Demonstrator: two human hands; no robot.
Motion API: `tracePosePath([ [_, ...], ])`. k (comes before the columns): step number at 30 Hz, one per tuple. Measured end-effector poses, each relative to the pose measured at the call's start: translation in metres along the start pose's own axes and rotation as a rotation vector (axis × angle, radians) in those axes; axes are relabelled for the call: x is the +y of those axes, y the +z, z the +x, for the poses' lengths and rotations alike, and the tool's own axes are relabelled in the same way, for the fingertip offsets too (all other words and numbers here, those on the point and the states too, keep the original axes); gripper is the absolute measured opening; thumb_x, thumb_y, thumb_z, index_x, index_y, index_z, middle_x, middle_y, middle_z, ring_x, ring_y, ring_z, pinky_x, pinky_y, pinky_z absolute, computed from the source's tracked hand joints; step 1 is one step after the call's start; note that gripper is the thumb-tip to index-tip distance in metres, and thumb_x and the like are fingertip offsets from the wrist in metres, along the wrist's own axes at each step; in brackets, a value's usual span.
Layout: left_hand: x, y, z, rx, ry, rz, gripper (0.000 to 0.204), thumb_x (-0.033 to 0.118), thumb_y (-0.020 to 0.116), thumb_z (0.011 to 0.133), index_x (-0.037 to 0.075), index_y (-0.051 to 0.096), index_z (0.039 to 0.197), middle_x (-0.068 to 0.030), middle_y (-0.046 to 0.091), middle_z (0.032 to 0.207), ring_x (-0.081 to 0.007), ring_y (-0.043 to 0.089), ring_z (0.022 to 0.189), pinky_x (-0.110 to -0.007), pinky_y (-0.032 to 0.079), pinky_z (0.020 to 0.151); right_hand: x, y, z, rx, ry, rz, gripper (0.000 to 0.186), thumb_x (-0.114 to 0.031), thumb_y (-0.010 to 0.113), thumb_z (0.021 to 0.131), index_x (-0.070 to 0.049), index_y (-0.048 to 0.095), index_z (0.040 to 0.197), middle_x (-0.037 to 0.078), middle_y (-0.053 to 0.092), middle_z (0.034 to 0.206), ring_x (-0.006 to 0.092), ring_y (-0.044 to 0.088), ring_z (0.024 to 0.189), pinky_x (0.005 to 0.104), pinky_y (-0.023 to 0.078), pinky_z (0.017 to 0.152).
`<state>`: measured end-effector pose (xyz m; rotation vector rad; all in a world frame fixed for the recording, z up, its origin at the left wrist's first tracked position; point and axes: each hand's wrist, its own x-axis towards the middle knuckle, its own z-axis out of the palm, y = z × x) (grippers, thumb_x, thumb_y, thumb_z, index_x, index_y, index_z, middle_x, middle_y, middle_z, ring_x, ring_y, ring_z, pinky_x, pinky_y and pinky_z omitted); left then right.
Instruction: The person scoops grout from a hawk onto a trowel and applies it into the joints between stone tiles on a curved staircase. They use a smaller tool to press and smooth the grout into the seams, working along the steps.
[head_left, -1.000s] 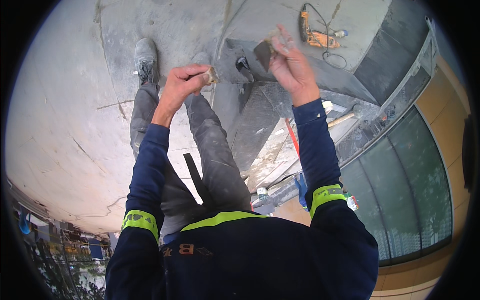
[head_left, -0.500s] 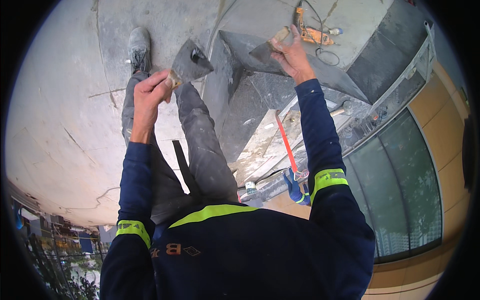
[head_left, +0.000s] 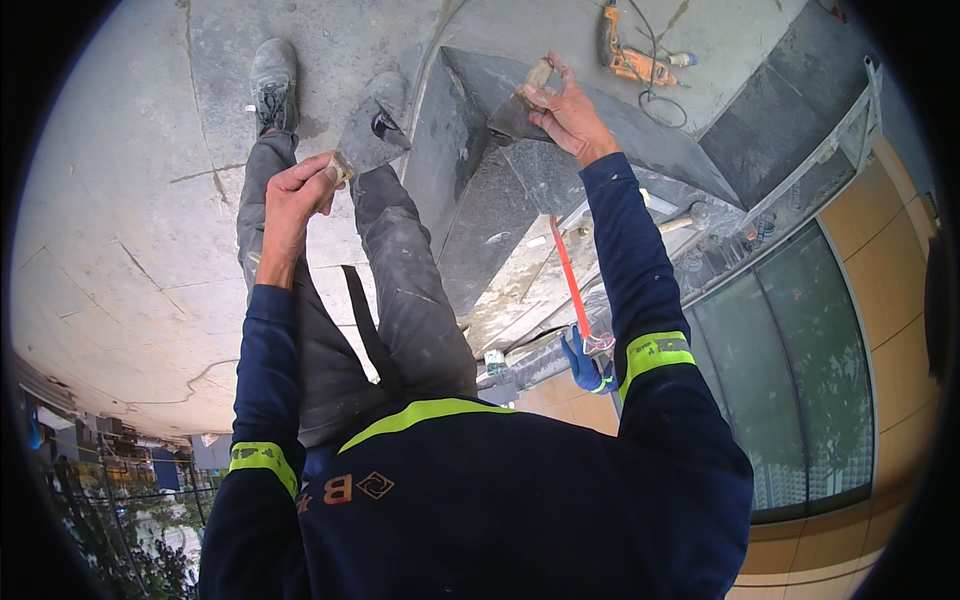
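Observation:
My left hand [head_left: 303, 193] is closed round the short handle of a putty knife [head_left: 362, 148]. A dab of black paste sits on its wide, greyish blade, which is over my right shoe. Farther right, my right hand [head_left: 572, 115] grips a second putty knife [head_left: 516, 118] by its pale, worn handle. That blade points down and left, at the inner corner of the dark grey stone slabs [head_left: 450, 125]; whether it touches the stone I cannot tell. The paste on the second blade is too hard to make out.
An orange power drill [head_left: 640, 66] with a black cord lies on the paving beyond the slabs. A hammer [head_left: 688, 219] and an orange-red strip [head_left: 571, 280] lie to the right. Near the strip shows another person's blue glove [head_left: 580, 362]. A glass panel [head_left: 780, 380] stands at the right.
My right hand has moved left with its putty knife, bringing the blade to the slabs' corner. The left hand and its knife have shifted slightly left and nearer. The view has shifted a little.

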<state>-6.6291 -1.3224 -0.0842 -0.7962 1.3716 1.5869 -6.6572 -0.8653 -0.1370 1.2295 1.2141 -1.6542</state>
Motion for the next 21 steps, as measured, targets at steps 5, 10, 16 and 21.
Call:
tracePosePath([
  [5, -0.0011, -0.0010, 0.0035, 0.004, -0.014, 0.001, 0.038, 0.015, 0.075, 0.103, -0.007, 0.079, 0.134, -0.0077, 0.080, 0.096, -0.0079, 0.060, 0.069, -0.025, 0.047, 0.064, -0.0019, 0.0051, -0.0014, 0.009, 0.015, -0.030, 0.111, -0.001, 0.081, 0.102, -0.023, 0.007, 0.181, 0.024, 0.063, 0.149, 0.0335, 0.065, 0.136, 0.0679, 0.045, 0.117],
  [10, -0.0005, 0.0007, 0.0043, 0.001, -0.001, -0.004, 0.038, 0.015, 0.074, 0.103, -0.007, 0.079, 0.133, -0.0069, 0.079, 0.095, -0.0075, 0.059, 0.069, -0.025, 0.046, 0.064, 0.0021, 0.0051, 0.0005, 0.024, 0.017, -0.040, 0.112, -0.002, 0.083, 0.102, -0.022, 0.006, 0.181, 0.024, 0.063, 0.147, 0.0352, 0.066, 0.135, 0.0708, 0.045, 0.116],
  [16, 0.0014, 0.0013, 0.0053, -0.012, 0.011, 0.017, 0.036, 0.015, 0.073, 0.104, -0.005, 0.080, 0.133, -0.0054, 0.078, 0.093, -0.0073, 0.058, 0.068, -0.025, 0.044, 0.063, 0.0043, 0.0025, 0.0052, 0.018, 0.032, -0.066, 0.112, -0.001, 0.083, 0.101, -0.023, 0.007, 0.181, 0.024, 0.062, 0.148, 0.0367, 0.063, 0.139, 0.0742, 0.041, 0.118],
  [21, 0.0029, 0.0023, 0.0054, -0.014, 0.016, 0.011, 0.035, 0.014, 0.072, 0.104, -0.003, 0.081, 0.133, -0.0051, 0.077, 0.093, -0.0077, 0.058, 0.068, -0.025, 0.044, 0.063, 0.0057, 0.0039, 0.0050, 0.020, 0.034, -0.050, 0.113, -0.002, 0.085, 0.100, -0.024, 0.009, 0.181, 0.024, 0.057, 0.154, 0.0356, 0.060, 0.143, 0.0755, 0.037, 0.121],
])
